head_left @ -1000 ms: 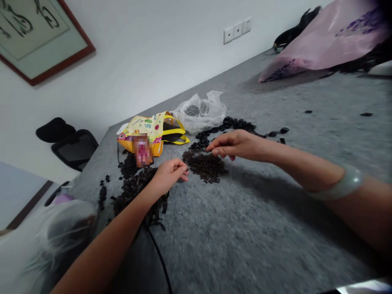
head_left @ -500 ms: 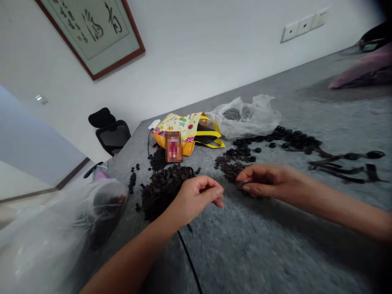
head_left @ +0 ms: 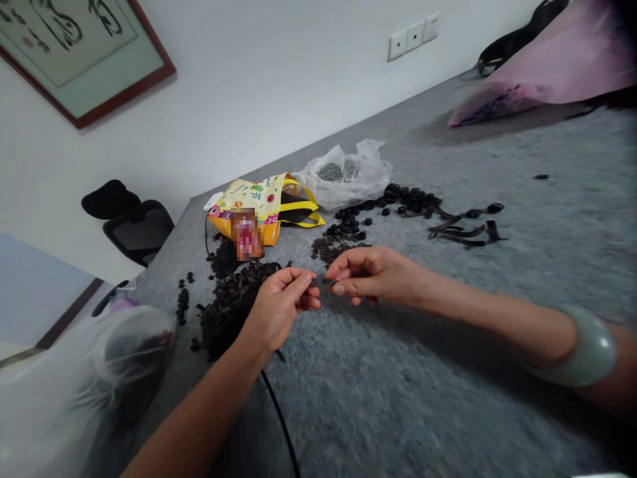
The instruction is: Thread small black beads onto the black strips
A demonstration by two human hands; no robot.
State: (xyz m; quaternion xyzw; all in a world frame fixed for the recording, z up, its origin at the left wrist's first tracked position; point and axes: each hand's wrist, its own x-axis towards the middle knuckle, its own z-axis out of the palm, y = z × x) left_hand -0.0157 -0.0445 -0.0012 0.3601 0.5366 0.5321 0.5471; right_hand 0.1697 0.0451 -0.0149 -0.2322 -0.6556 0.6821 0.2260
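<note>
My left hand (head_left: pixel 281 302) is closed in a pinch beside the pile of dark strips (head_left: pixel 229 305); what its fingertips hold is too small to name. Just to its right, my right hand (head_left: pixel 381 273) pinches a small dark piece (head_left: pixel 328 281) between thumb and forefinger. The fingertips of both hands are close together above the grey table. Behind my right hand lies a heap of small brown-black bits (head_left: pixel 331 245). Black round pieces (head_left: pixel 408 198) are spread farther back, with several long dark strips (head_left: pixel 462 231) to their right.
A yellow patterned bag (head_left: pixel 253 202) and a clear plastic bag (head_left: pixel 348 176) lie at the back. A pink bag (head_left: pixel 542 73) is at the far right. A large plastic bag (head_left: pixel 64 392) hangs at the left edge. A black cord (head_left: pixel 281 418) runs near my left forearm.
My right hand has come off the small bits and moved left, close to my left hand, with a small dark piece. The view has turned right.
</note>
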